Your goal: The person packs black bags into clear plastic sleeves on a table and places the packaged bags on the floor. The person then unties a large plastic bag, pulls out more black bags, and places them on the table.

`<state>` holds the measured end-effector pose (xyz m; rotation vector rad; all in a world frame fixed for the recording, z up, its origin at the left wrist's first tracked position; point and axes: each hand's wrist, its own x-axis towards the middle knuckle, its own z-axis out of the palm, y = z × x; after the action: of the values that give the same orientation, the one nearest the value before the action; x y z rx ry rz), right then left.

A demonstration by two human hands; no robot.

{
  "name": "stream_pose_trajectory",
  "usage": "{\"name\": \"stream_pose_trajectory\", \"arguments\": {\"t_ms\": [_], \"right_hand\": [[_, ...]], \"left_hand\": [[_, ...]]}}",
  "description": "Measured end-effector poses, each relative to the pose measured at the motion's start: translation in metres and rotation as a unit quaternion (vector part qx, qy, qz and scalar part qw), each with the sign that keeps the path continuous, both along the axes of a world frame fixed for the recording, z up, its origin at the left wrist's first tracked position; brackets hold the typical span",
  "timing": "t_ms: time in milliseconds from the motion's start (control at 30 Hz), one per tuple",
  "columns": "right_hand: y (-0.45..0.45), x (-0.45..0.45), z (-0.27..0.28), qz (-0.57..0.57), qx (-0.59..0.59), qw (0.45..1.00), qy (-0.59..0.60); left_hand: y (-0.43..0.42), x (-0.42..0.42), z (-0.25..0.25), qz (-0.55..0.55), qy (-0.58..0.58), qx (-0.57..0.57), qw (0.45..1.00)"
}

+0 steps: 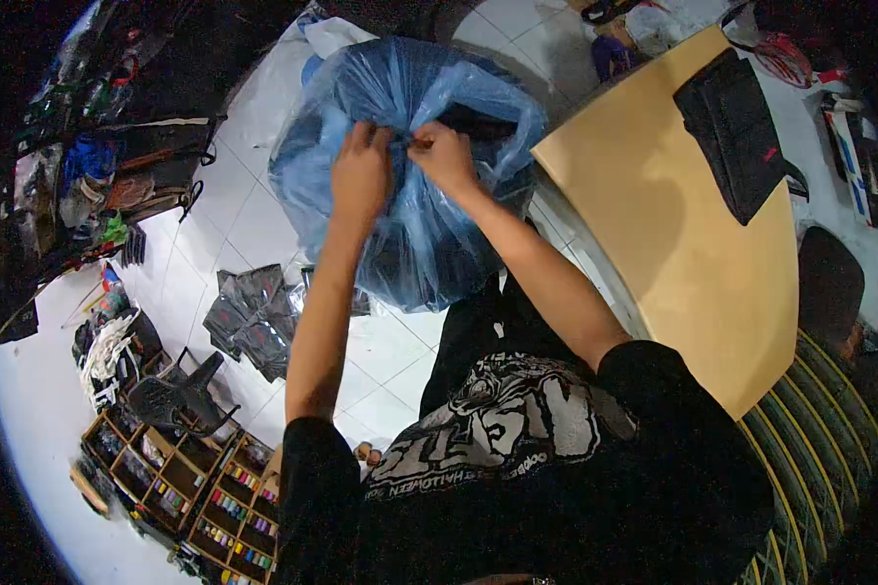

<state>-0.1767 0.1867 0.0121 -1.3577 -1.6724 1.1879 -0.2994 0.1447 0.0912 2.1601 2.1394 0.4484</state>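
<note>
A large, full plastic bag, bluish and see-through, stands on the floor in front of me. Dark contents show through its sides, and a gap in the gathered top at the right looks black inside. At the bunched middle of the bag, my left hand is closed on the plastic with bent fingers. Close beside it, my right hand pinches the gathered plastic too. The fingertips of both hands nearly meet, and what exactly lies between them is partly hidden.
To the right is a tan table with a black bag on it. Dark plastic-wrapped packets lie on the white tiles at left. A black chair and a wooden rack of thread spools stand lower left.
</note>
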Motion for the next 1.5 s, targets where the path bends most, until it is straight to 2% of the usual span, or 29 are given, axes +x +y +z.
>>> {"name": "stream_pose_trajectory", "arguments": {"t_ms": [67,100,200,333,367,467,567,667,767,867,1000,1033,1133,1167,1300,1400,1433,1500], "right_hand": [[0.001,0.002,0.007,0.023,0.006,0.999,-0.023],[0.002,0.004,0.011,0.034,0.009,0.999,-0.036],[-0.001,0.008,0.021,0.033,-0.01,0.998,-0.046],[-0.001,0.007,0.015,0.055,0.036,0.991,-0.116],[-0.003,0.007,0.013,0.051,0.101,0.984,-0.14],[-0.001,0.006,0.009,0.107,0.119,0.963,-0.216],[0.003,0.006,0.005,0.128,0.127,0.956,-0.23],[0.005,0.009,-0.006,0.112,0.116,0.977,-0.137],[0.006,0.016,-0.014,0.092,0.07,0.993,-0.025],[0.007,0.018,-0.012,0.059,-0.025,0.998,0.022],[0.014,0.022,-0.02,0.047,-0.178,0.964,0.193],[0.014,0.022,-0.023,0.049,-0.194,0.954,0.224],[0.012,0.021,-0.037,0.036,-0.251,0.927,0.277],[0.01,0.022,-0.042,0.026,-0.227,0.929,0.291],[0.006,0.022,-0.047,0.027,-0.213,0.944,0.252],[0.012,0.025,-0.03,0.082,-0.161,0.974,0.136],[0.011,0.021,-0.033,0.07,-0.136,0.972,0.179],[0.006,0.023,-0.038,0.065,-0.149,0.973,0.164]], "left_hand": [[0.02,-0.011,0.008,-0.12,0.009,0.039,0.992],[0.029,-0.013,0.014,-0.164,0.032,0.009,0.986],[0.045,-0.025,-0.013,-0.174,-0.054,-0.126,0.975],[0.045,-0.018,-0.013,-0.183,0.034,-0.152,0.971],[0.042,-0.018,-0.014,-0.185,0.024,-0.151,0.971],[0.031,-0.014,-0.011,-0.171,-0.038,-0.112,0.978],[0.02,-0.013,-0.017,-0.118,-0.045,-0.121,0.985],[0.018,-0.014,-0.022,-0.097,-0.07,-0.122,0.985],[0.015,-0.01,-0.023,-0.134,-0.03,-0.072,0.988],[0.018,-0.016,-0.022,-0.201,0.003,-0.048,0.978],[0.031,-0.023,-0.023,-0.214,-0.056,-0.074,0.972],[0.035,-0.025,-0.024,-0.23,-0.087,-0.055,0.968],[0.039,-0.023,-0.032,-0.221,-0.044,-0.082,0.971],[0.04,-0.021,-0.041,-0.232,-0.075,-0.026,0.97],[0.042,-0.018,-0.05,-0.273,-0.044,-0.054,0.96],[0.047,-0.018,-0.051,-0.324,0.01,-0.06,0.944],[0.049,-0.019,-0.051,-0.336,0.019,-0.054,0.94],[0.05,-0.021,-0.055,-0.357,0.009,-0.023,0.934]]}}
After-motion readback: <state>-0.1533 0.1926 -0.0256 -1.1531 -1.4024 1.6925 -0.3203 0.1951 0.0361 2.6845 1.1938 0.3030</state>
